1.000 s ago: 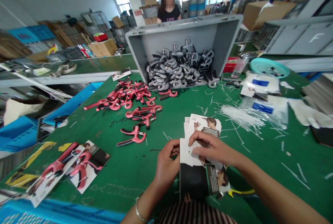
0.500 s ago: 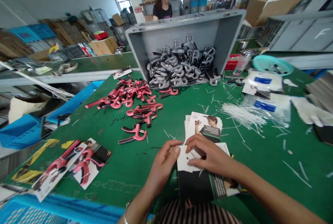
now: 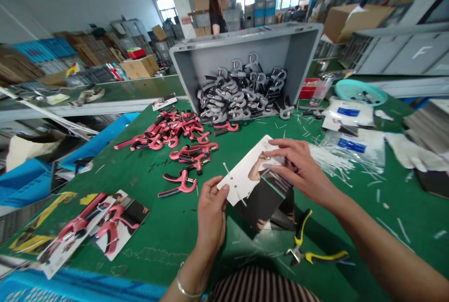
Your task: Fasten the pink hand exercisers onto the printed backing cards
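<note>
A printed packaging card [image 3: 245, 171] is held up at a slant above the green table, with a white cable tie [image 3: 239, 194] sticking out through small holes near its left end. My left hand [image 3: 212, 213] pinches that end between thumb and fingers. At the card's right end, my right hand [image 3: 301, 166] has its thumb and fingers on the edge, partly covering the print. Underneath, another dark printed card [image 3: 280, 217] is partly hidden. Diagonal cutters with yellow handles [image 3: 298, 246] lie spread on the table below my right hand.
Left are red hand grips [image 3: 182, 182] in a pile and two cards with grips attached [image 3: 117, 222]. A tipped grey crate [image 3: 245, 37] holds grey grips [image 3: 238, 91]. Loose cable ties [image 3: 331, 164], plastic bags [image 3: 351, 145] and a white glove [image 3: 405, 152] lie right. A person stands behind.
Both hands have lifted the card and turned it to a slant. The yellow-handled cutters, mostly covered before, are now in plain sight.
</note>
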{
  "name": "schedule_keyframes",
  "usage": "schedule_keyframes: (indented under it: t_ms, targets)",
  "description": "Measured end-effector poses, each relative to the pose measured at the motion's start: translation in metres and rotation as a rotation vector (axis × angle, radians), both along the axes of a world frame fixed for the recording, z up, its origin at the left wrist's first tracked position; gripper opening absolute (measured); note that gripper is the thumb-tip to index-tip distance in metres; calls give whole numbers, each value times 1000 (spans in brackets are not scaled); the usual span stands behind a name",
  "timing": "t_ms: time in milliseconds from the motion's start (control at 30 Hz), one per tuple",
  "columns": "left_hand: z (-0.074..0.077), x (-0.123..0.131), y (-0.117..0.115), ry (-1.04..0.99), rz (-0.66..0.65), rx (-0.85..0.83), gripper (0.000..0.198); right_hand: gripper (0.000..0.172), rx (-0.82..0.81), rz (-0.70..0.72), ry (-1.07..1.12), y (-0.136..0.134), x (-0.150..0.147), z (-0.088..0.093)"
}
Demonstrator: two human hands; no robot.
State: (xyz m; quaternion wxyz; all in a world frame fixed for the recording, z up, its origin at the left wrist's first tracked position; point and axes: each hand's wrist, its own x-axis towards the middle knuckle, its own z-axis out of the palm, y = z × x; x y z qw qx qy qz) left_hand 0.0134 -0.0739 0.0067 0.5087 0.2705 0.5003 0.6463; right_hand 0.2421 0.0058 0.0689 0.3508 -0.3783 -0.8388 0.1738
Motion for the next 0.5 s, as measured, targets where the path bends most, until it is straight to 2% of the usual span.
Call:
schedule_keyframes:
  t_ms: [67,100,233,333,400,433,500]
  targets:
    - [-13,3,3,16,-47,-22,40,25,-12,-66,48,1,3,-1]
    - [-21,6,4,20,-102,-54,40,23,-48,-73,76,0,3,-8]
    - [-47,20,2,38,-282,-137,29,23,-347,45,104,-12,-8,-57]
    - [-52,22,-2,159,-403,-86,28,23,-428,29,109,-14,-16,-89]
    - [-50,6,-2,382,-442,-43,30,25,-435,14,120,-11,-16,-98]
    - [-49,-10,0,547,-419,-16,30,25,-451,28,119,-9,-15,-98]
    - [-46,-55,6,945,-286,29,32,25,-494,49,112,-6,-8,-95]
